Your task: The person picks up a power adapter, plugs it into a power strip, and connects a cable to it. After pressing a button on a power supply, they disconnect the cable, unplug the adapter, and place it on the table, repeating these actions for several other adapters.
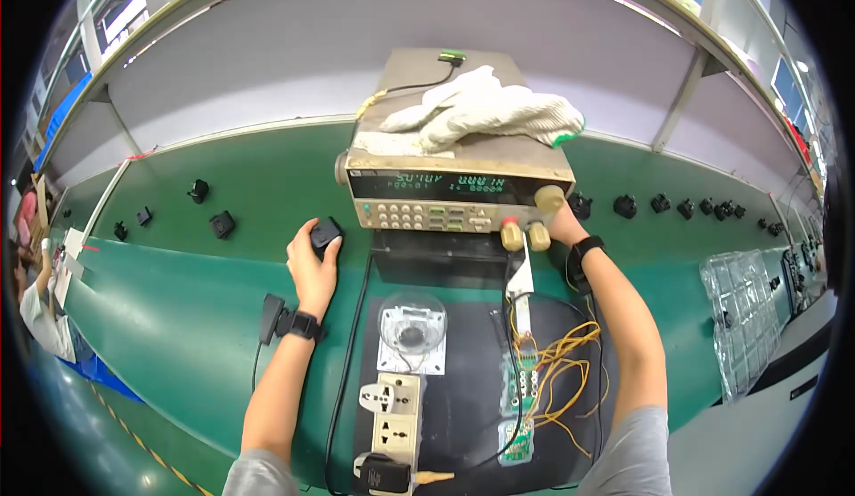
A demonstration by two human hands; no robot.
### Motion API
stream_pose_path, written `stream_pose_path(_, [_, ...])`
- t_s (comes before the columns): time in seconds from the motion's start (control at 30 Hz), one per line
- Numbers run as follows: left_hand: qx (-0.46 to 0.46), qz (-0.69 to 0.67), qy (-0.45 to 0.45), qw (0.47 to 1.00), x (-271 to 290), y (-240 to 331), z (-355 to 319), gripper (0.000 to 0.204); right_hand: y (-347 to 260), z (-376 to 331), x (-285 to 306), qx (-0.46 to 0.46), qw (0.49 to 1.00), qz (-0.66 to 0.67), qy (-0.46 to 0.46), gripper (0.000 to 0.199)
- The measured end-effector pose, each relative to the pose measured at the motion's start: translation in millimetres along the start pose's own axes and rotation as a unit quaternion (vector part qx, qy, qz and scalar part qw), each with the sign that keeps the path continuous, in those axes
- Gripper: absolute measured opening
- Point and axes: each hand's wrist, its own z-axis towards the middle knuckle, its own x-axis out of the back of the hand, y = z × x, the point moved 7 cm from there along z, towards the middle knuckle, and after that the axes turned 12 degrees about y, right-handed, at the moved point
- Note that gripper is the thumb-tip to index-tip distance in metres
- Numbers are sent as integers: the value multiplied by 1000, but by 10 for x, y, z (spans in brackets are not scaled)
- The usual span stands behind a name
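My left hand point(312, 264) reaches forward over the green bench and grips a small black plug adapter point(326, 231) just left of a beige bench instrument point(459, 195). My right hand point(563, 226) is behind the instrument's right front corner, beside its large round knob point(549, 199) and two yellow terminals point(525, 237); its fingers are hidden. White cotton gloves point(485, 109) lie on top of the instrument.
On a black mat point(463, 407) lie a clear dome on a white card point(411, 327), a beige socket strip point(390, 416), green circuit boards with yellow wires point(527, 380). Black adapters sit left point(221, 223) and right point(625, 206). A clear plastic tray point(744, 318) at right.
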Motion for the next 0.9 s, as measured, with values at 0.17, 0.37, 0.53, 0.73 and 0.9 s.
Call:
stream_pose_path(0.17, [14, 10, 38, 999, -303, 68, 213, 66, 130, -105, 390, -25, 997, -14, 71, 58])
stream_pose_path(0.37, [59, -67, 101, 991, -134, -84, 135, 71, -592, -640, 1002, -214, 972, 92, -27, 53])
stream_pose_path(0.53, [80, -105, 91, 987, 158, 21, -133, 64, -1266, -1264, 1310, -254, 933, 251, -36, 52])
stream_pose_path(0.73, [123, -97, 82, 984, 625, -80, -562, 61, -2169, -1588, 1113, -173, 902, 385, -87, 63])
stream_pose_path(0.9, [165, -137, 72, 974, 986, -35, -724, 61, -2540, -1596, 901, -180, 895, 368, -178, 68])
